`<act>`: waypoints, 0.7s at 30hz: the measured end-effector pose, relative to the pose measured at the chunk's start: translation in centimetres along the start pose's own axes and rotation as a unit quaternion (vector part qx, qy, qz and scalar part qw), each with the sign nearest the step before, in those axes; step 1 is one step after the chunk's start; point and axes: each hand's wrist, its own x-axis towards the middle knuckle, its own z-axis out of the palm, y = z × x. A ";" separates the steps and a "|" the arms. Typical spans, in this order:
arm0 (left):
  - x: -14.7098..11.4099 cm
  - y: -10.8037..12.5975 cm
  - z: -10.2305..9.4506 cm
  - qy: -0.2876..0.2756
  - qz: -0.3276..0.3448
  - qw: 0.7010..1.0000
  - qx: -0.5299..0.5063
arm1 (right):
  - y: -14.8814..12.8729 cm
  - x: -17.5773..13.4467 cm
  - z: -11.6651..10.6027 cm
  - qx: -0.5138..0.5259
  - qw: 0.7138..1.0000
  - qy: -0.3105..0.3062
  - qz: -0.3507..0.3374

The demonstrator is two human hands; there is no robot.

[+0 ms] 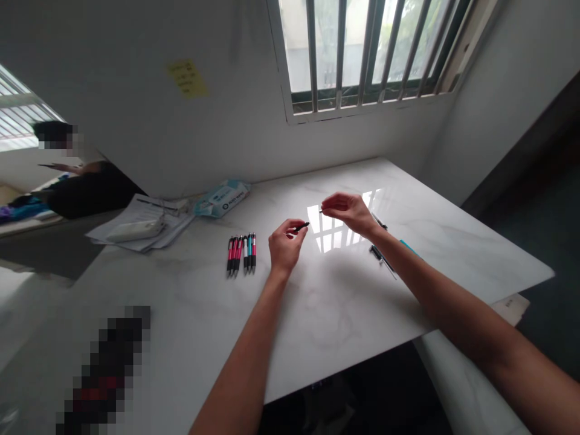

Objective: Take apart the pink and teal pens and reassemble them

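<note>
My left hand [284,246] is above the marble-patterned table, its thumb and fingers closed on a short black pen part [301,227] that points to the right. Just right of it, my right hand [348,212] is raised with its fingertips pinched on a tiny dark piece [321,211], too small to name. The two hands are apart. Left of my left hand, several click pens [240,255] lie side by side, pink, white and blue with black grips. Loose pen parts [383,261] lie by my right forearm, which partly hides a teal piece [410,248].
A blue-and-white wipes packet [224,198] and a stack of papers [136,220] with a white object on it are at the back left. A barred window [362,54] is above the table [326,326]. Another person [86,184] is at the far left.
</note>
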 end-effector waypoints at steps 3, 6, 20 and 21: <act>-0.1 0.1 -0.1 0.002 0.010 1.000 0.017 | 1.0 -1.1 0.9 0.010 1.000 -0.012 0.016; -0.4 0.5 0.1 -0.005 0.033 0.999 0.028 | 1.6 -2.0 0.9 0.016 1.000 -0.018 0.017; -0.8 1.0 0.4 -0.039 0.048 0.997 0.036 | 1.8 -2.6 1.3 0.006 0.999 -0.025 0.038; -0.8 1.0 0.5 -0.041 0.047 0.997 0.034 | 1.8 -2.6 1.3 0.008 0.999 -0.025 0.039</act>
